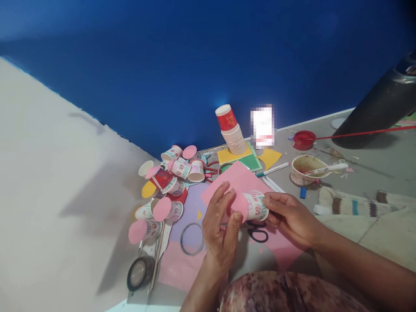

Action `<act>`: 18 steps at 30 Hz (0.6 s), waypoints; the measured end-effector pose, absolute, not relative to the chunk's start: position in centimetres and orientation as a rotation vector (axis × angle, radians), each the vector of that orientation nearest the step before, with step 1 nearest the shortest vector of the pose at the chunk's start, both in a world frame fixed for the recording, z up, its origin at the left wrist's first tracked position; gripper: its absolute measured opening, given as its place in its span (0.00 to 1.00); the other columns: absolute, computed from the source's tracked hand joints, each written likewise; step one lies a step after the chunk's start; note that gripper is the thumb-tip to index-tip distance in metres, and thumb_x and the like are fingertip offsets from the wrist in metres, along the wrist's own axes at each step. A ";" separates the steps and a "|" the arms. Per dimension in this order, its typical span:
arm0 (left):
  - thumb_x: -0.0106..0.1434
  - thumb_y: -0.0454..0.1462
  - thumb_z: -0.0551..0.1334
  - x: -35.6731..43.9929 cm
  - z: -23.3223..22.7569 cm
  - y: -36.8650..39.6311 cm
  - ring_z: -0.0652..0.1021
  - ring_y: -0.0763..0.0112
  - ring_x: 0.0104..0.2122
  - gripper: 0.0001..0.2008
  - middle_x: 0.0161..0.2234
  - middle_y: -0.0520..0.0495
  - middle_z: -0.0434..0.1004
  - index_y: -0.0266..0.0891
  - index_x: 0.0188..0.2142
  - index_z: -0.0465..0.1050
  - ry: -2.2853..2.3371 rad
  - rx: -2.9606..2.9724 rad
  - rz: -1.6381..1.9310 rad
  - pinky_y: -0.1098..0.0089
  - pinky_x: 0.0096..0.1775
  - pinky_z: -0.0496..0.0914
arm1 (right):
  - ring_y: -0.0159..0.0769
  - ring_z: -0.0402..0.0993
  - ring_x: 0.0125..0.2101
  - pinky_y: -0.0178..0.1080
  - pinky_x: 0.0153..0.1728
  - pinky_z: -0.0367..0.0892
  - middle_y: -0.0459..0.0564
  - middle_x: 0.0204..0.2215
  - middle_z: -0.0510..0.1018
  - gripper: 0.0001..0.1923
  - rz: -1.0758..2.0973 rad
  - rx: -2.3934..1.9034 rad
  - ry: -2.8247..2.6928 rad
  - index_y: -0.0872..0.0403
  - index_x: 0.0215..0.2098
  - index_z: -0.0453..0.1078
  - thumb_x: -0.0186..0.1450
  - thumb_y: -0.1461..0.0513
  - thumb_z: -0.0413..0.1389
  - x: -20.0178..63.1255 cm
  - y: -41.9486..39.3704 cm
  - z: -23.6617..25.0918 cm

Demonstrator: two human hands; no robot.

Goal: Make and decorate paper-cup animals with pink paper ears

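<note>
A decorated paper cup point(256, 206) lies on its side in the air, with drawn green strokes and small red patterns on its white wall. My right hand point(287, 214) pinches it near the rim, thumb above and fingers beneath. A pink paper disc point(239, 207) covers the cup's other end. Against that disc rests my left hand point(221, 225), its fingers stretched and the thumb apart. Below the hands lie black-handled scissors point(259, 235), partly hidden, and pink paper sheets point(238, 175).
Several decorated cups point(180, 169) with pink discs crowd the left. Stacked paper cups point(234, 134) stand against the blue wall. Tape rolls point(139, 274), a marker point(273, 170), a stained paper bowl point(307, 171), a red tape roll point(303, 140) and a dark bottle point(373, 108) lie around.
</note>
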State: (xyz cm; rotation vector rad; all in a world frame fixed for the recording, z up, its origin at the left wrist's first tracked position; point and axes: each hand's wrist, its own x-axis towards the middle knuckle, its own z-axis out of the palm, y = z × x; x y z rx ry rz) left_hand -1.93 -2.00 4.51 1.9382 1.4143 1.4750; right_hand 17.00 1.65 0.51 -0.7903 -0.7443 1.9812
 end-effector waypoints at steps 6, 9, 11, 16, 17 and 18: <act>0.68 0.31 0.66 -3.0 4.6 -1.9 0.74 0.55 0.65 0.22 0.63 0.40 0.76 0.45 0.61 0.74 1.367 2.150 1.352 0.51 0.64 0.70 | 0.27 0.60 0.18 0.34 0.21 0.51 0.43 0.15 0.67 0.24 1.993 -0.816 -0.756 0.55 0.20 0.70 0.60 0.47 0.70 17.1 1.7 0.6; 0.68 0.32 0.66 -3.2 4.5 -1.7 0.75 0.55 0.64 0.22 0.61 0.40 0.78 0.45 0.61 0.74 1.348 2.174 1.326 0.51 0.63 0.72 | 0.27 0.60 0.18 0.34 0.22 0.52 0.43 0.14 0.67 0.24 1.977 -0.820 -0.754 0.55 0.20 0.70 0.59 0.47 0.70 17.1 1.8 0.7; 0.69 0.32 0.66 -3.1 4.4 -1.6 0.76 0.55 0.63 0.22 0.61 0.41 0.78 0.45 0.61 0.74 1.352 2.171 1.323 0.51 0.63 0.73 | 0.27 0.59 0.18 0.35 0.22 0.51 0.43 0.14 0.67 0.24 1.973 -0.816 -0.731 0.54 0.20 0.70 0.59 0.48 0.71 17.1 1.8 0.8; 0.68 0.32 0.66 -2.8 4.2 -1.5 0.78 0.56 0.61 0.21 0.60 0.42 0.79 0.46 0.60 0.75 1.373 2.123 1.341 0.53 0.62 0.73 | 0.27 0.58 0.17 0.34 0.22 0.51 0.42 0.13 0.66 0.23 1.988 -0.808 -0.671 0.54 0.20 0.71 0.57 0.49 0.73 17.0 1.9 0.9; 0.68 0.32 0.66 -2.7 4.2 -1.5 0.77 0.57 0.62 0.21 0.60 0.43 0.79 0.47 0.60 0.75 1.372 2.103 1.351 0.53 0.63 0.73 | 0.27 0.57 0.17 0.34 0.22 0.51 0.42 0.13 0.66 0.23 1.994 -0.806 -0.660 0.54 0.20 0.71 0.57 0.49 0.73 17.0 2.0 0.8; 0.68 0.33 0.67 -2.7 4.1 -1.6 0.77 0.57 0.62 0.21 0.61 0.43 0.78 0.48 0.60 0.76 1.371 2.079 1.360 0.54 0.63 0.72 | 0.26 0.57 0.17 0.34 0.21 0.51 0.42 0.13 0.66 0.22 2.000 -0.802 -0.650 0.55 0.20 0.71 0.57 0.50 0.73 17.0 2.0 0.8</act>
